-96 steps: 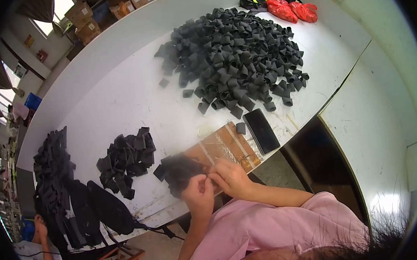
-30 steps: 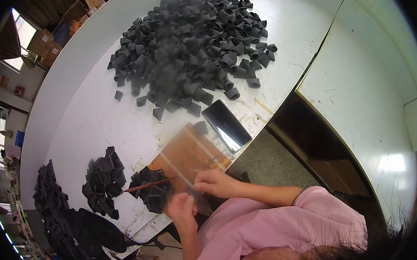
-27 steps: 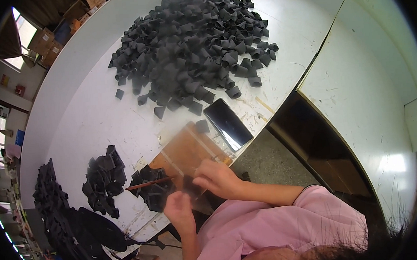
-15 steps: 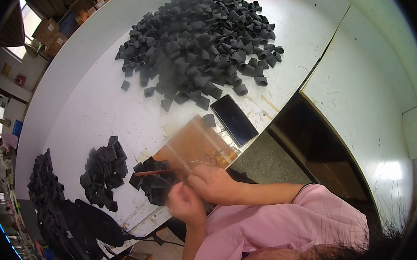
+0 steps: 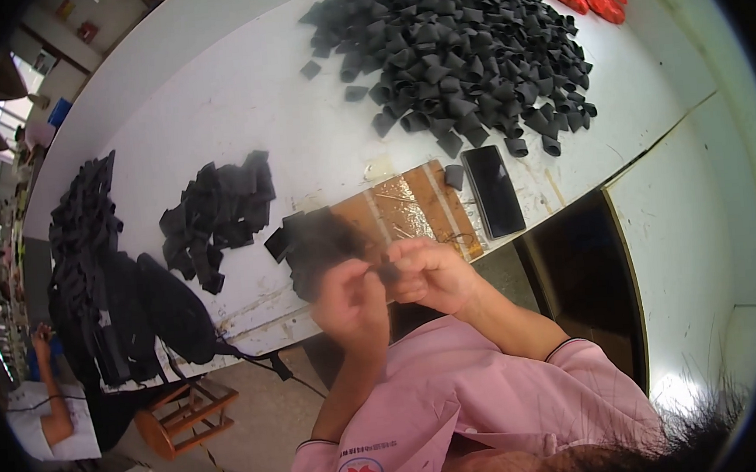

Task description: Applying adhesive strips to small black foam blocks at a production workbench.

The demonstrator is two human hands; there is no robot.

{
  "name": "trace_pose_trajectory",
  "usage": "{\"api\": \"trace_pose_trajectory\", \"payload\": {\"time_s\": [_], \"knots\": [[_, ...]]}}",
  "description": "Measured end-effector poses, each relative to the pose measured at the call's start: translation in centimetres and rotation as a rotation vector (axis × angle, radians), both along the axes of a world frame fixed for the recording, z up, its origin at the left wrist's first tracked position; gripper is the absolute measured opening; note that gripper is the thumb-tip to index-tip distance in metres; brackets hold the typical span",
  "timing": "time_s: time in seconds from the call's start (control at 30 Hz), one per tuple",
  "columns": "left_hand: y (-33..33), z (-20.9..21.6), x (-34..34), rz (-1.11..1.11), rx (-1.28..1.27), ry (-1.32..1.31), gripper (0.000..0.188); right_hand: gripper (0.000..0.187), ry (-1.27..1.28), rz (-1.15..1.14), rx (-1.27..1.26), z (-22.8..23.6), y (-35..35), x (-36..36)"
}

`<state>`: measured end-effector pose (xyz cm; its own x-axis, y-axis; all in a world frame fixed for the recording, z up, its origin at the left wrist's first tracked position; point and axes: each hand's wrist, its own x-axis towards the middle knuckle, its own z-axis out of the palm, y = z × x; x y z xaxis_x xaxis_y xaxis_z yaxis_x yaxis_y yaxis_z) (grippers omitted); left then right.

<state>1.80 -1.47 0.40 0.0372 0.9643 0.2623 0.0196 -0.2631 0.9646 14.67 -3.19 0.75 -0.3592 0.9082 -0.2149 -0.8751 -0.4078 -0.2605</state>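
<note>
Both hands meet in front of the person's chest, just off the near edge of the desk [image 5: 237, 97]. The left hand [image 5: 352, 301] is curled nearly closed, fingers bent toward the palm, and the right hand [image 5: 433, 272] is curled the same way, fingertips turned leftward to meet it. Between them sits a small black piece [image 5: 388, 273] — pinched from both sides, touching the fingertips of each hand. Its shape and long axis cannot be made out; most of it is hidden by the fingers.

What matters here is that the piece lies in the gap between the two hands, to the right of the left hand and to the left of the right one, with neither hand clearly nearer.

Just beyond the left hand, further onto the desk, lies a small heap of black pieces [image 5: 313, 245], blurred at its near side. Beyond the right hand is a brown board [image 5: 411, 207] lying flat, and further right of that hand a dark phone [image 5: 493, 191], its long side running away from the person. Well beyond both hands — across the desk — spreads a large pile of black loops [image 5: 453, 51]. To the left of the left hand lies a middle heap of black pieces [image 5: 218, 208], and further left a stack of black strips [image 5: 85, 248] at the desk's end.
</note>
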Motion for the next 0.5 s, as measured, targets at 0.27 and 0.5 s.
{"api": "trace_pose_trajectory", "payload": {"time_s": [0.27,0.5], "knots": [[3.9,5.1,-2.3,-1.018,-0.798,-1.473,0.018,0.022,-0.762,-0.099,0.511,6.4,3.3,0.0],[6.2,1.9,-2.7,-0.709,-0.840,-1.094,0.019,0.024,-0.591,0.076,0.413,2.2,6.9,1.0]]}}
